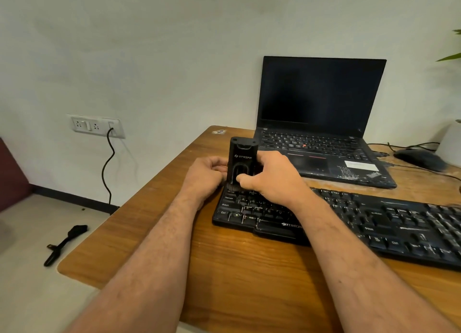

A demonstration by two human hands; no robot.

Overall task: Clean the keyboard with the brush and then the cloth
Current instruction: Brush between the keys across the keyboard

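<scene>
I have the tall black plastic brush tool [241, 163] standing upright on the top-left corner of the black full-size keyboard [349, 220], bristles down on the keys just above Caps Lock, at about 12 o'clock from where my forearms meet. My right hand [272, 178] wraps the body from the right, fingers curled round it and the thumb pressed against the slot on its front face; my left hand [207, 175] comes in from 9 o'clock with its fingers curled against the tool's left edge, though I cannot tell whether they truly clamp it or only steady it. I judge this to be the start of the brushing pass, with nearly the whole board unswept towards 3 o'clock. To do it well I would keep the bristles lightly loaded, tilt the tool slightly and draw it along each row rather than scrubbing across, so grit travels out of the gaps and off the edge onto the brown wooden desk [224, 270]. No cloth is visible. An open black laptop [321, 123] sits at 1 o'clock behind the keyboard; a second long-handled black brush [65, 242] lies on the floor at 8 o'clock.
</scene>
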